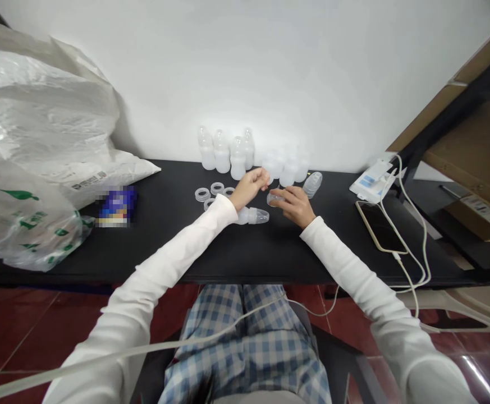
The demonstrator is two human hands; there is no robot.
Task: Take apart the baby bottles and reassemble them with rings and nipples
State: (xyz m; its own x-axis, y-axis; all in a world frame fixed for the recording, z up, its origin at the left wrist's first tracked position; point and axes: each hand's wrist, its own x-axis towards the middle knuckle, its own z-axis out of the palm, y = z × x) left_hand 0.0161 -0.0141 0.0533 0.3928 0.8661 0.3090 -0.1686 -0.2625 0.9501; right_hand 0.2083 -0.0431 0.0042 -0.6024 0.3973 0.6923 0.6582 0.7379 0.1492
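**Right hand pinches a small clear piece, left hand sits above a bottle on its side**

From the head-worn view, looking down on a black tabletop (164, 247), the person's right hand (294, 205) is at centre right, with its fingers curled together over a small, clear round plastic piece (275, 198), which they appear to grip from above. The left hand (248, 188) is just to its left, its fingers (262, 178) closed loosely and pointing toward the right hand. Nothing shows in them, though the underside of the hand is hidden.

Just below the left hand, and nearer to it than to the right, a translucent plastic baby bottle (253, 216) lies on its side. Its long axis runs roughly left to right across the frame, and its narrower end points right, toward the space under the right hand.

Left of centre, a loose group of translucent plastic rings (202, 194) lies flat beside the left wrist. Beyond the hands, a row of frosted upright bottles (221, 152) stands against the white wall. A black phone (379, 227) with a white cable (413, 247) lies at right, and a large white plastic sack (38, 112) is heaped at upper left.
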